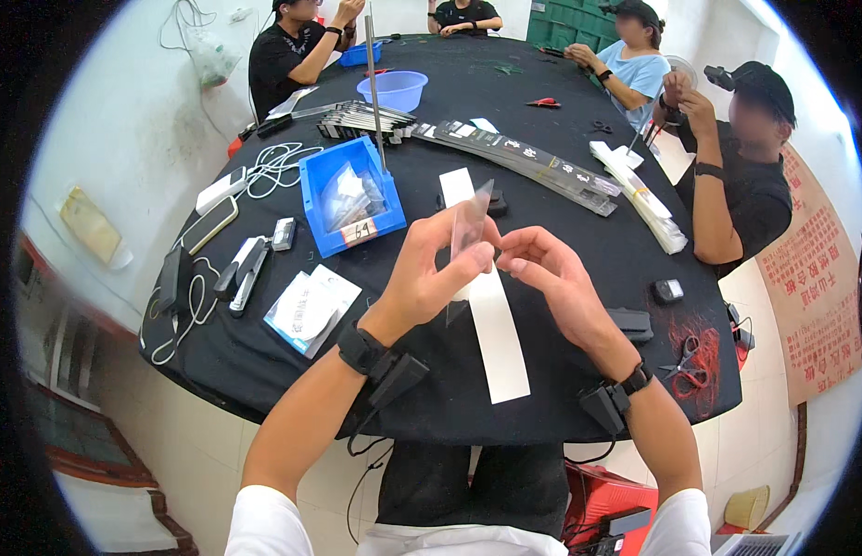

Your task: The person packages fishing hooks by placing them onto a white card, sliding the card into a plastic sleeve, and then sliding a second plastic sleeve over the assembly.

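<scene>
A clear film (pixel 470 222) is pinched upright between thumb and fingers of the left hand (pixel 433 269), mid-frame, with hardly any gap in that grip. The right hand (pixel 558 278), just right of it, is half curled with thumb and fingertips nearly together; whether anything thin is held there can't be told.

Main worry: the film could be creased or bent if it's squeezed too hard, since it looks thin and is gripped from one side. It could also be dropped if that pinch gets relaxed too early. The white strip (pixel 503 347) lies loose under both hands, so it could be knocked askew by a low wrist. At lower right, red thread (pixel 704 397) is tangled around the scissors (pixel 681 368), so a snag could be caused if those get grabbed in a hurry.

Counts, as far as can be made out: one film in hand, one strip (its middle is covered by the hands), one stapler (pixel 241 275) at left, one purple bowl (pixel 394 90) up top. Two blue bins, one left of centre (pixel 331 243), one at upper left. Two pairs of scissors, the second at upper right. Four co-workers can be seen around the table (pixel 579 241).
</scene>
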`<state>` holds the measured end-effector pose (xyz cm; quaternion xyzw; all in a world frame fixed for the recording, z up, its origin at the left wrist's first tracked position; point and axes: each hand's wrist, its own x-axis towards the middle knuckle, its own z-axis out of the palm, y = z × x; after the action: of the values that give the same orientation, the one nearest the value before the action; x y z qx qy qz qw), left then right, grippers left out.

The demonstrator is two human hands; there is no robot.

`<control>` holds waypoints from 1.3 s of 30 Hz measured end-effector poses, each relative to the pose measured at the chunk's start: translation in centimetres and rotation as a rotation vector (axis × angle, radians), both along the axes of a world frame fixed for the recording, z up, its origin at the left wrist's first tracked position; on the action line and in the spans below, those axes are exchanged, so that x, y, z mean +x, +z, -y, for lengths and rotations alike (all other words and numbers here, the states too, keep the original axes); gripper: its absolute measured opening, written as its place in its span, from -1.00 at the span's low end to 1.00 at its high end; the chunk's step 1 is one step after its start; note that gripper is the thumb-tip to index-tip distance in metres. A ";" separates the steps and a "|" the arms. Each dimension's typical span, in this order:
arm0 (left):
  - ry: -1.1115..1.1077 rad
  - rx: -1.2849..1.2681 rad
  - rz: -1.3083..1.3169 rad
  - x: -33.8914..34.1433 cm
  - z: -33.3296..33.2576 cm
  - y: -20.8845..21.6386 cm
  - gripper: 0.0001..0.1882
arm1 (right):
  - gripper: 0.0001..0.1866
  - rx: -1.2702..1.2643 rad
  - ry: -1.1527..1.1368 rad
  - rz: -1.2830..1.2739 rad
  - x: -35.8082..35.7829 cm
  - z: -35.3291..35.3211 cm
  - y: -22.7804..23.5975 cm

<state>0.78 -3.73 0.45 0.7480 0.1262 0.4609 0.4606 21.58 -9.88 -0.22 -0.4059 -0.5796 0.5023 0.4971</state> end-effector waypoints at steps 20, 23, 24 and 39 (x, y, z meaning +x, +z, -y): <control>0.118 0.085 0.024 0.6 0.1 -0.2 -0.77 | -0.36 1.029 -0.244 0.905 -2.7 1.6 9.3; 0.120 0.082 0.039 0.5 0.1 -0.2 -0.77 | -0.39 1.004 -0.245 0.921 -3.0 1.9 9.4; 0.112 0.080 0.042 0.4 0.0 -0.2 -0.76 | -0.40 0.981 -0.244 0.868 -3.1 2.0 9.5; 0.131 0.131 0.026 0.4 -0.1 0.1 -0.72 | -0.46 0.977 -0.266 0.879 -3.3 2.6 10.0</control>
<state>1.20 -3.63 0.57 0.7607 0.1384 0.5068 0.3811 18.27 -12.51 9.81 -0.3689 -0.8340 -0.0952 0.3991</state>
